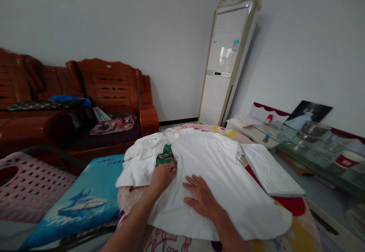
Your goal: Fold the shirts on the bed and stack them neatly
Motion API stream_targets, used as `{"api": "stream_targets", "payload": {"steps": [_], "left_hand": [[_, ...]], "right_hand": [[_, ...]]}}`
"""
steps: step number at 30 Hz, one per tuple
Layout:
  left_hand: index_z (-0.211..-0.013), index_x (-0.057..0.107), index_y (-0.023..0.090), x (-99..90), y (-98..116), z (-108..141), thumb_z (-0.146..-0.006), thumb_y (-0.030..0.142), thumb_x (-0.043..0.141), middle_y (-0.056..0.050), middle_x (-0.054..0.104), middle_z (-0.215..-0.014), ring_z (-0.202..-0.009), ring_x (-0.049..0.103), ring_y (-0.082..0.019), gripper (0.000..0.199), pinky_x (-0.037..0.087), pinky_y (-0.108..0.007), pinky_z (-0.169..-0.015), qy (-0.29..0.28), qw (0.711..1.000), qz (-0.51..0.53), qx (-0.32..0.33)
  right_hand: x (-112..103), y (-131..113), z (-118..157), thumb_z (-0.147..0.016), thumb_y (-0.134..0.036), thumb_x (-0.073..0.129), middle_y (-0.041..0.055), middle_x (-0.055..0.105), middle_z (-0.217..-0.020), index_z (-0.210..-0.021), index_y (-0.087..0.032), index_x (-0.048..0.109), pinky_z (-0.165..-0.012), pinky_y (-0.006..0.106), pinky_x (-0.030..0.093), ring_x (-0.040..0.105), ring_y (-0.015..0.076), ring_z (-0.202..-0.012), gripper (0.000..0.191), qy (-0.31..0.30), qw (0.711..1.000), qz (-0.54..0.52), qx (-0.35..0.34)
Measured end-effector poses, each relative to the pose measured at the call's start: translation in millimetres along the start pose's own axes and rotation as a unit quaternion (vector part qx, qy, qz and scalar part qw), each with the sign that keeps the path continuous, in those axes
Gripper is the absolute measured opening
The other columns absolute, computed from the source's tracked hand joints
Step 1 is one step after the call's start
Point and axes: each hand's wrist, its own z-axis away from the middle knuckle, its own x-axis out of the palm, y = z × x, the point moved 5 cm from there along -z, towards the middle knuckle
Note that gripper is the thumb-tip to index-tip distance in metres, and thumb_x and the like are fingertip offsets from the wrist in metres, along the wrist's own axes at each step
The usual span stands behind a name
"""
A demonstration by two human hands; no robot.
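Note:
A white shirt (219, 176) lies spread over a padded surface with a patterned cover (171, 240). My left hand (166, 174) is closed at the shirt's left edge, its fingers curled on the fabric. My right hand (201, 195) rests flat on the shirt, fingers spread and holding nothing. Just beyond my left hand a piece of green patterned cloth (164, 155) shows between the shirt and a rumpled white garment (139, 164) on the left. A neatly folded white cloth (272, 170) lies on the right side, beside the shirt.
To the left stand a pink woven chair (37, 187) and a blue printed cushion (88, 202). Wooden seats (111, 80) line the back wall. A tall air conditioner (222, 65) occupies the corner. On the right, a glass-topped table (308, 149) holds a metal bowl (315, 129).

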Motion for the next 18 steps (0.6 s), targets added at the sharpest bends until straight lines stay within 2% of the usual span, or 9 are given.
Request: {"api": "stream_targets", "payload": {"steps": [5,9,14,16,18], "left_hand": [[-0.100,0.060,0.016,19.0,-0.7,30.0,-0.091,0.031,0.045,-0.013,0.069,-0.098,-0.094,0.064,-0.026,0.023,0.043,-0.033,-0.076,-0.036,0.998,-0.043,-0.034],[-0.095,0.058,0.016,20.2,0.0,37.8,-0.088,0.028,0.049,-0.012,0.069,-0.094,-0.092,0.064,-0.024,0.016,0.042,-0.031,-0.077,-0.036,0.998,0.001,-0.050],[-0.097,0.055,0.018,-6.5,11.8,42.8,-0.089,0.019,0.045,-0.006,0.068,-0.089,-0.086,0.064,-0.019,0.013,0.042,-0.027,-0.076,0.027,0.994,0.109,0.006],[-0.101,0.055,0.018,-19.0,9.7,45.9,-0.090,0.019,0.045,-0.006,0.069,-0.091,-0.087,0.065,-0.020,0.015,0.043,-0.028,-0.076,0.042,0.993,0.112,0.004],[-0.109,0.054,0.017,-27.0,1.9,50.3,-0.089,0.018,0.046,-0.008,0.069,-0.100,-0.091,0.064,-0.021,0.022,0.044,-0.029,-0.079,0.041,0.995,0.090,-0.009]], "right_hand": [[4.6,3.4,-0.3,-0.088,-0.044,0.055,0.0062,0.039,-0.148,-0.138,-0.025,0.048,-0.116,0.048,0.019,0.030,0.0256,-0.139,0.054,0.003,1.000,0.020,0.002],[11.4,11.0,0.7,-0.088,-0.041,0.056,0.0095,0.042,-0.147,-0.138,-0.022,0.048,-0.115,0.049,0.022,0.033,0.0256,-0.138,0.053,0.040,0.999,0.024,-0.021],[12.3,19.7,4.3,-0.093,-0.037,0.048,0.0098,0.041,-0.147,-0.145,-0.025,0.035,-0.114,0.049,0.027,0.036,0.0220,-0.136,0.055,0.136,0.988,-0.009,-0.073],[9.7,16.4,4.9,-0.094,-0.039,0.047,0.0083,0.037,-0.150,-0.147,-0.028,0.030,-0.113,0.049,0.027,0.034,0.0217,-0.137,0.057,0.128,0.989,-0.022,-0.068],[8.3,6.4,4.6,-0.093,-0.044,0.047,0.0067,0.030,-0.153,-0.147,-0.030,0.028,-0.114,0.049,0.024,0.030,0.0229,-0.139,0.059,0.075,0.995,-0.026,-0.057]]}}
